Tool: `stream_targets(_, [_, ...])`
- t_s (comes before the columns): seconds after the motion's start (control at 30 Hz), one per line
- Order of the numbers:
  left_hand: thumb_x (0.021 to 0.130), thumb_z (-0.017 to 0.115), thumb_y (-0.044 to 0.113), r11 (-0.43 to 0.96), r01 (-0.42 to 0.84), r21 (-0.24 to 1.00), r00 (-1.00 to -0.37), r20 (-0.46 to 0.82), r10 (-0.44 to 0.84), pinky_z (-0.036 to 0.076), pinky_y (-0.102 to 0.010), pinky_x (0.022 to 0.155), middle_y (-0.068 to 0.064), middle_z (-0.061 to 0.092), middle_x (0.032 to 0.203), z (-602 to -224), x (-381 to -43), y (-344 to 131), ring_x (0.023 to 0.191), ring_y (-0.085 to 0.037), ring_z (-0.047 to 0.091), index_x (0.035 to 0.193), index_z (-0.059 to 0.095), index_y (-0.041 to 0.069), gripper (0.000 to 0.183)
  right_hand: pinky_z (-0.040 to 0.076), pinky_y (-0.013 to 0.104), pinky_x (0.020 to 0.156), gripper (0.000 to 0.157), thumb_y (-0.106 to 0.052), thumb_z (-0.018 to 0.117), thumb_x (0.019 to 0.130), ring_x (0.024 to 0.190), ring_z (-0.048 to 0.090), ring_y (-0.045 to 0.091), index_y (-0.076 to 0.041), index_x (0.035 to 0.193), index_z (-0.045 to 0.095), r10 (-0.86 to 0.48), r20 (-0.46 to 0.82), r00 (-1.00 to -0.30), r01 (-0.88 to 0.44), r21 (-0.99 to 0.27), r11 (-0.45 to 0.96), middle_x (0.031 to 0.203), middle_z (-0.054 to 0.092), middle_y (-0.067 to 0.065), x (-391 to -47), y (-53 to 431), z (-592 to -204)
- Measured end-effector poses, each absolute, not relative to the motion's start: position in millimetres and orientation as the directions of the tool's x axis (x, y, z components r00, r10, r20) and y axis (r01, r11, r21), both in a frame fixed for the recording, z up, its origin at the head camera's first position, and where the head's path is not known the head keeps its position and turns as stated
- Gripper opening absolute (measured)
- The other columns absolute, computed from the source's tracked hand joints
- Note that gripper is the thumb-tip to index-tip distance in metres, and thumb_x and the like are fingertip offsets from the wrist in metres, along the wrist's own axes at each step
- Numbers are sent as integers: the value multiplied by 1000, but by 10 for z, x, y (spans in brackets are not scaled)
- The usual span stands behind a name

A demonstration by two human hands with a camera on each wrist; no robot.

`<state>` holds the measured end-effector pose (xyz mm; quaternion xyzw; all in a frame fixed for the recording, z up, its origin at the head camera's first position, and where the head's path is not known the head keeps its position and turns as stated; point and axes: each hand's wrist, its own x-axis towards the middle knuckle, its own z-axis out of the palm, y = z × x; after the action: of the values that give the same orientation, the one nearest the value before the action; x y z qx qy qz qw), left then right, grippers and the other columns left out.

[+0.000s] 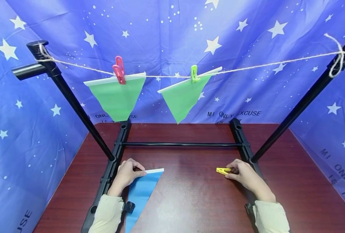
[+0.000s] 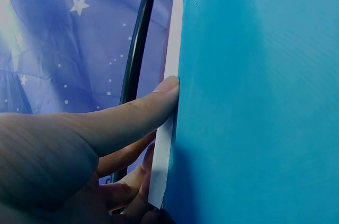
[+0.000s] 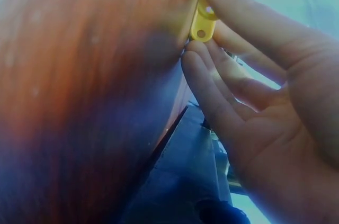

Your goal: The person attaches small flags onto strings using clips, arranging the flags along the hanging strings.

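A blue triangular pennant (image 1: 143,191) with a white top band hangs from my left hand (image 1: 127,174), whose thumb and fingers pinch the band near its left end. In the left wrist view, the thumb presses the white band (image 2: 172,49) beside the broad blue cloth. My right hand (image 1: 245,174) holds a yellow clothespin (image 1: 222,171) between thumb and fingers, its other end pointing left. The right wrist view shows one rounded end of the yellow clothespin (image 3: 202,28) between the fingertips, close to the table surface.
A white string (image 1: 262,66) runs between two black posts (image 1: 79,106). On it hang two green pennants (image 1: 117,98), one by a red clothespin (image 1: 119,69), the other by a green clothespin (image 1: 194,73). A black crossbar (image 1: 181,144) joins the frame's feet over the reddish table (image 1: 190,200).
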<state>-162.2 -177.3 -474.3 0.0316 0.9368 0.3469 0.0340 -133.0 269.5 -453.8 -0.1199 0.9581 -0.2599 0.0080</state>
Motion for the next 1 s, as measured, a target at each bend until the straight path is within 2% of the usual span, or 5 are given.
stream_targets(0.2, [78, 84, 18, 761, 36, 647, -996, -36, 78, 32, -49, 96, 2, 61, 90, -4742, -1618, -1774, 94, -20, 52, 74, 75, 20, 10, 53, 29, 69, 20, -14, 82, 81, 79, 62, 12, -4, 96, 75, -239, 62, -969, -237, -503, 831, 87, 63, -2, -1330, 2687, -4533])
stream_targets(0.4, [80, 83, 19, 743, 36, 668, -997, -23, 69, 36, -46, 91, 3, 64, 84, -4751, -1629, -1766, 80, -15, 56, 75, 76, 19, 9, 51, 25, 67, 19, -16, 81, 82, 77, 60, 7, -5, 96, 75, -239, 71, -969, -242, -496, 834, 86, 63, -4, -1337, 2720, -4547])
stream_targets(0.6, [82, 82, 20, 710, 3, 704, -999, -36, 40, 47, -33, 71, 5, 68, 75, -4747, -1651, -1766, 66, -10, 56, 79, 75, 17, 8, 50, 24, 66, 16, -15, 81, 82, 75, 57, 3, -9, 96, 75, -251, 113, -961, -273, -506, 819, 87, 64, -6, -1341, 2740, -4554])
stream_targets(0.7, [83, 81, 19, 681, -1, 732, -999, -33, 34, 48, -30, 66, 4, 68, 73, -4739, -1659, -1765, 66, -10, 58, 81, 74, 14, 9, 50, 24, 65, 17, -16, 81, 83, 74, 56, 3, -10, 97, 74, -256, 126, -959, -284, -511, 812, 87, 66, -5, -1348, 2733, -4543])
stream_targets(1.0, [85, 79, 17, 638, 3, 770, -999, -22, 32, 50, -30, 67, 2, 72, 77, -4717, -1688, -1758, 70, -10, 63, 83, 73, 12, 8, 52, 29, 70, 19, -17, 74, 90, 79, 57, 5, -8, 106, 71, -266, 203, -942, -333, -482, 810, 94, 67, -4, -1343, 2700, -4529])
